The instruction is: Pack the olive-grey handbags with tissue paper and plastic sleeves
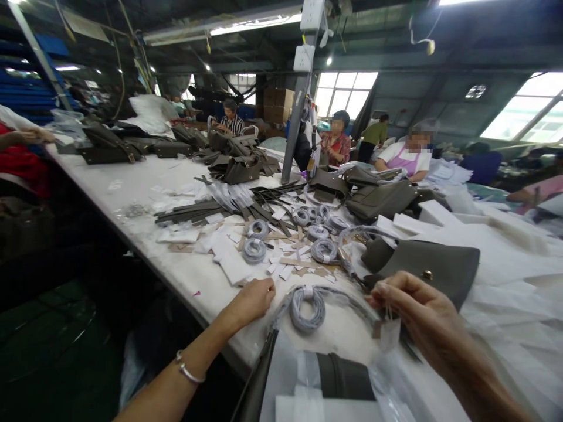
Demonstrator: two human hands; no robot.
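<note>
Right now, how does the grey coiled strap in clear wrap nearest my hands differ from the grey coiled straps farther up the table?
The grey coiled strap in clear wrap lies alone between the left hand and right hand; the farther grey coiled straps sit clustered among white paper scraps. The near one trails a long tail; the others look compact. All are grey, banded coils.

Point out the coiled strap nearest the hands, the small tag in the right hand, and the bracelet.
coiled strap (308, 309), head view, on the wrapped ring of the coil.
small tag (389, 334), head view, on its flat face below the right hand (413, 310).
bracelet (189, 370), head view, on the band at the left wrist.
</note>
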